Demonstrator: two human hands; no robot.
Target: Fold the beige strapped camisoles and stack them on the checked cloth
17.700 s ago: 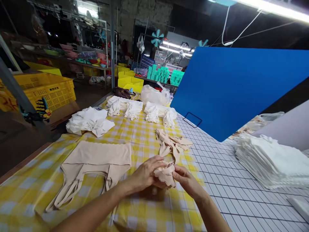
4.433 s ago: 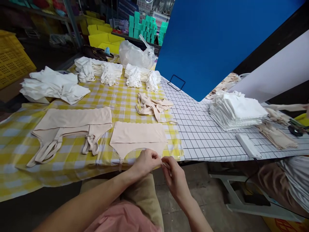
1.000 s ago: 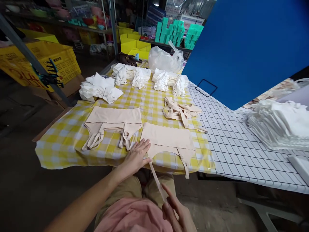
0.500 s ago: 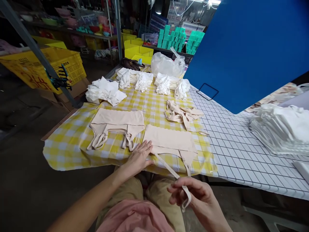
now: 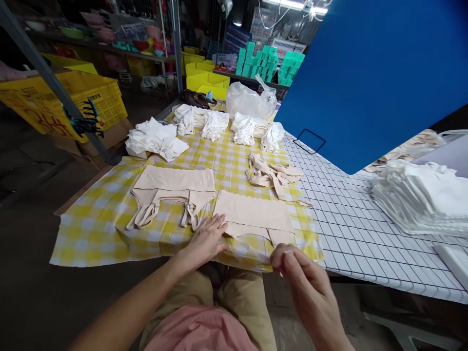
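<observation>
A beige camisole (image 5: 254, 209) lies flat near the table's front edge, its straps towards me. My left hand (image 5: 209, 240) rests flat on its lower left corner, fingers stretched out. At the right strap's end, my right hand (image 5: 305, 280) is closed in a pinch on a strap of this camisole; the fingers hide most of the strap. To the left lies another beige camisole (image 5: 173, 180), spread out with its straps facing me. A crumpled heap of beige garments (image 5: 272, 173) sits behind on the right.
Neat stacks of white strappy garments (image 5: 204, 119) and a white plastic bag (image 5: 248, 100) stand at the back. A loose white pile (image 5: 155, 139) is at the left. On the right are a blue board (image 5: 365, 78), a white folded stack (image 5: 420, 195) and a grid-patterned cloth (image 5: 340, 234).
My right hand has risen towards the table edge and closed into a pinch; the loose strap that hung from it earlier is no longer visible. My left hand stays on the camisole.
</observation>
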